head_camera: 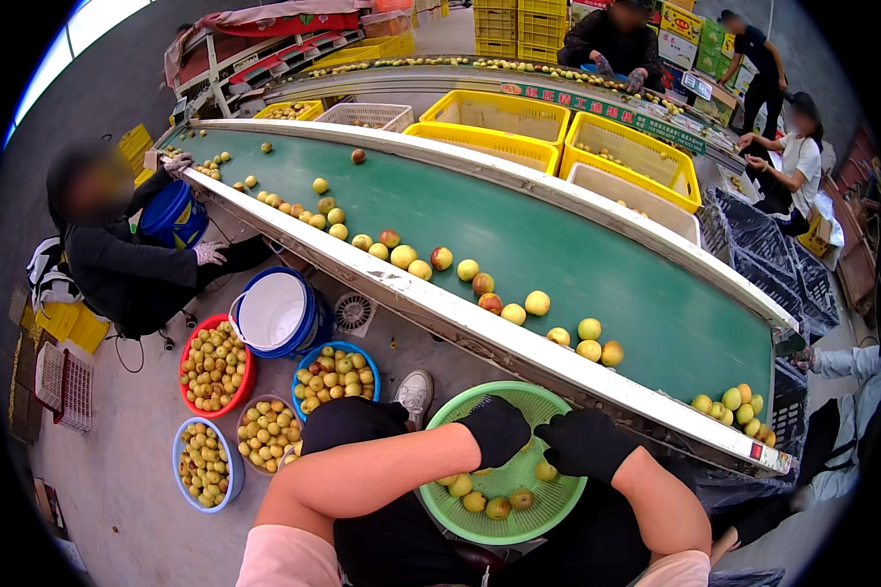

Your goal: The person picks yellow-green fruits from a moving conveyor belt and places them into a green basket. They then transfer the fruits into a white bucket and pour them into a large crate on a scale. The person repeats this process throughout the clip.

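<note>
A light-green plastic basket [510, 530] rests on my lap with several yellow-green and reddish round fruits [498, 508] in it. My left hand [495, 431], in a black glove, is over the basket's upper left part, back of the hand up; its fingers and any hold are hidden. My right hand [586, 445], also black-gloved, is over the basket's right side, its fingertips pointing left near a fruit; whether it holds one does not show. Beyond the basket, the green conveyor belt [484, 220] carries fruits [404, 257], most of them along its near white edge.
Left of me stand a red basin [247, 381], a blue basin [374, 367], a pale blue basin [236, 480] and a bucket [323, 323]. A person [139, 249] sits at the belt's far left. Yellow crates [569, 110] stand behind the belt; another person's sleeve [844, 363] is at right.
</note>
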Action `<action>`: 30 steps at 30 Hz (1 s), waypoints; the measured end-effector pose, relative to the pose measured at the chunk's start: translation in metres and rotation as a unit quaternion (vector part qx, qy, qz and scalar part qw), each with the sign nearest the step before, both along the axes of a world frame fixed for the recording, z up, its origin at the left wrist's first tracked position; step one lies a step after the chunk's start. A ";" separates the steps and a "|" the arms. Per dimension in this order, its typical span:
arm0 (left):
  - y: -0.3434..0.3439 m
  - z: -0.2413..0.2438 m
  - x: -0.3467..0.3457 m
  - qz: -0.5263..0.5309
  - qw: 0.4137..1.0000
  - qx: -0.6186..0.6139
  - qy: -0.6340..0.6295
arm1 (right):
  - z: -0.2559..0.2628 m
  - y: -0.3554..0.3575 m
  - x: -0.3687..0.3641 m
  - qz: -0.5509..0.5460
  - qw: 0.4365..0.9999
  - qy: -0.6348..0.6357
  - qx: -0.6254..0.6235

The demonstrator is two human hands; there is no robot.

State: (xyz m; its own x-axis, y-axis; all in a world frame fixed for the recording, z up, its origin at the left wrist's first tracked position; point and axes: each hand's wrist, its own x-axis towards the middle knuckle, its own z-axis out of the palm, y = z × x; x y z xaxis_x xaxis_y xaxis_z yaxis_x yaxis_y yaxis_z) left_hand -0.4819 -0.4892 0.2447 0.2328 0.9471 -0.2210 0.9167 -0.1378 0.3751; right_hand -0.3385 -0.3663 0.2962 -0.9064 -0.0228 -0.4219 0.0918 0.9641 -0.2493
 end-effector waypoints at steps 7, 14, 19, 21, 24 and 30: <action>-0.002 -0.005 -0.001 -0.004 1.000 0.005 0.007 | 0.001 -0.001 -0.003 -0.002 1.000 0.006 -0.003; -0.001 0.012 -0.004 -0.017 1.000 -0.019 0.010 | 0.002 -0.002 -0.001 -0.012 1.000 0.012 -0.012; -0.005 -0.004 -0.008 -0.012 1.000 0.009 -0.012 | 0.000 -0.002 -0.006 -0.021 1.000 -0.002 -0.021; -0.005 -0.001 -0.010 -0.019 1.000 -0.001 -0.004 | 0.000 -0.001 -0.006 -0.019 1.000 0.005 -0.024; -0.007 -0.001 -0.015 -0.015 0.999 0.016 -0.030 | 0.006 -0.001 -0.010 -0.028 0.999 0.006 -0.020; -0.007 0.003 -0.016 -0.026 0.999 -0.009 -0.018 | 0.043 0.025 -0.014 -0.165 0.963 0.156 -0.145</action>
State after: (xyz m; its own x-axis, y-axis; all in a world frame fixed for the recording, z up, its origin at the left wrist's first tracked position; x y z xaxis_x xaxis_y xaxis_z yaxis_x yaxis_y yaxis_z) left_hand -0.4977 -0.4958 0.2479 0.2893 0.9294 -0.2291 0.8944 -0.1773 0.4105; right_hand -0.3521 -0.3413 0.3394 -0.9659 0.2134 -0.1465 0.2588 0.7811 -0.5682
